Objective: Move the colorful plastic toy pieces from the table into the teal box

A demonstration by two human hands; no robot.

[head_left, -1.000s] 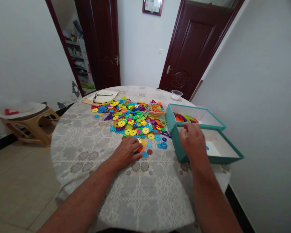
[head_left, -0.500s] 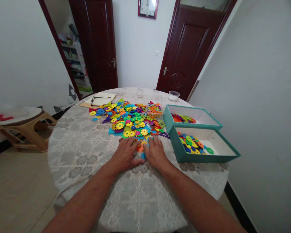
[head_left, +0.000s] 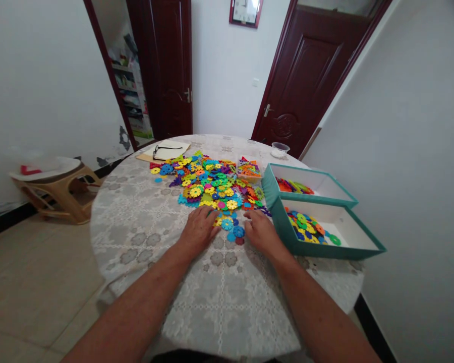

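Observation:
A heap of colourful plastic snowflake discs (head_left: 208, 181) spreads over the table's middle. My left hand (head_left: 199, 227) lies palm down at the heap's near left edge. Its fingers stretch forward, and the thumb reaches toward a few yellow discs; its fingertips partly cover the pieces beneath. My right hand (head_left: 262, 231) rests on the other side with fingers loosely extended and nothing visible in them. Between the hands lie several blue discs (head_left: 238, 231) and a dark red disc (head_left: 239, 241), loose on the patterned tablecloth (head_left: 196, 302).
Two teal boxes (head_left: 336, 256) at the right hold more discs and strips. A small clear container (head_left: 248, 177) of coloured pieces stands behind the heap. Eyeglasses (head_left: 156, 152) lie on paper (head_left: 174, 145) at the back left; a clear bowl (head_left: 280, 149) sits at the back right.
My hands have moved apart, the right one farther rightward. Blue discs and a dark red disc now show between them. The whole view has shifted slightly.

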